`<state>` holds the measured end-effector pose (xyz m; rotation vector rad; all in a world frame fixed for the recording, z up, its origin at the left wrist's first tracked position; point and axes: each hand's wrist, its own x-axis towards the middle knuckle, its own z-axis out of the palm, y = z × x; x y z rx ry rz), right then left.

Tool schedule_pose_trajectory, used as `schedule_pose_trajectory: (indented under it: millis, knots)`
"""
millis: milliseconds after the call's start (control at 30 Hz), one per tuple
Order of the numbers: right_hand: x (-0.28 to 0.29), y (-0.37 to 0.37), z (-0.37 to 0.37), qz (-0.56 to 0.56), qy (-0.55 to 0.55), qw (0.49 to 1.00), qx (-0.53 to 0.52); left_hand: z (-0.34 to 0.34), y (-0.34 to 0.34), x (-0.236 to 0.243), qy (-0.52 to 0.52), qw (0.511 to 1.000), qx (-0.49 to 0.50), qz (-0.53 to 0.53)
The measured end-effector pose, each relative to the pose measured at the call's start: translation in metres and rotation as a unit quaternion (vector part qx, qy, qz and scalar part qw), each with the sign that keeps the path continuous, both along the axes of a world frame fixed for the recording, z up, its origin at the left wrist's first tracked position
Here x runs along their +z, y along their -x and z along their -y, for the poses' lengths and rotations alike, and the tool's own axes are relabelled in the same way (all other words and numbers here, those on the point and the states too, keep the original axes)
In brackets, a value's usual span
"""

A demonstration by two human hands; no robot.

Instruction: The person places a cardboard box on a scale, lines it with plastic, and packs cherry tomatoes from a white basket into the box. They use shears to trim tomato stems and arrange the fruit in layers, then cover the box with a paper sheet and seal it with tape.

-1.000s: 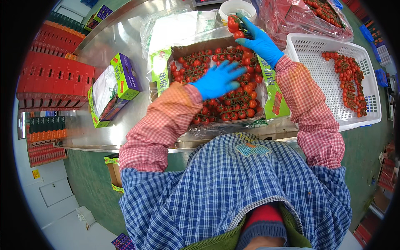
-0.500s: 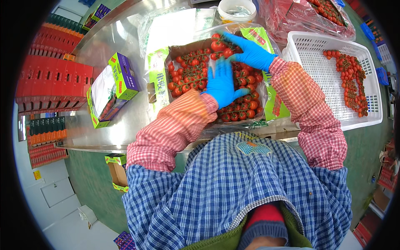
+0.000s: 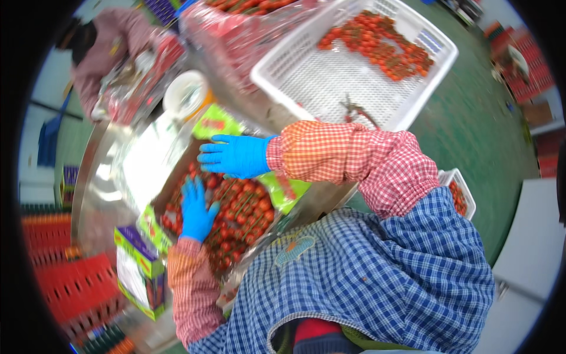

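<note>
A steel table spreads beneath both hands. The white perforated crate lies beyond and to the right of the right hand, past its forearm. The open box sits directly below the two hands, its green end flap to the right of the right hand. The right arm, in a checked sleeve, bends at the elbow and runs leftward, the forearm nearly level; the left arm rises from near the body, steeper. A purple-and-green carton stands to the left of the left wrist. A white bucket sits beyond the right hand, slightly to its left. The blue-gloved right hand is flat, back uppermost, fingers straight and pointing left; it looks open, though its palm is hidden. The left hand lies just nearer the body and to its left, fingers extended forward, thumb spread right, clasping nothing visible. Small red tomatoes fill the box, right of the left hand and below the right; blur hides whether fingertips touch them.
</note>
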<state>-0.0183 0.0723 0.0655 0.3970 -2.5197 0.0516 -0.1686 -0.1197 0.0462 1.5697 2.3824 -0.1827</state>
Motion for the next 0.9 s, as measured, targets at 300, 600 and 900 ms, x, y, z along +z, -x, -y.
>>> schedule_pose_trajectory:
  millis: [300,600,900]
  knots:
    - [-0.047,-0.238,-0.272,0.336,0.129,0.7,-0.617,-0.124,0.019,0.037,-0.359,0.899,-0.115,0.221]
    - [-0.048,-0.315,-0.327,0.218,0.326,0.744,-0.541,-0.403,-0.193,-0.011,-0.224,0.913,-0.225,0.257]
    - [-0.036,-0.264,-0.314,0.072,0.551,0.65,-0.518,-0.441,-0.268,-0.07,-0.356,0.889,-0.031,0.288]
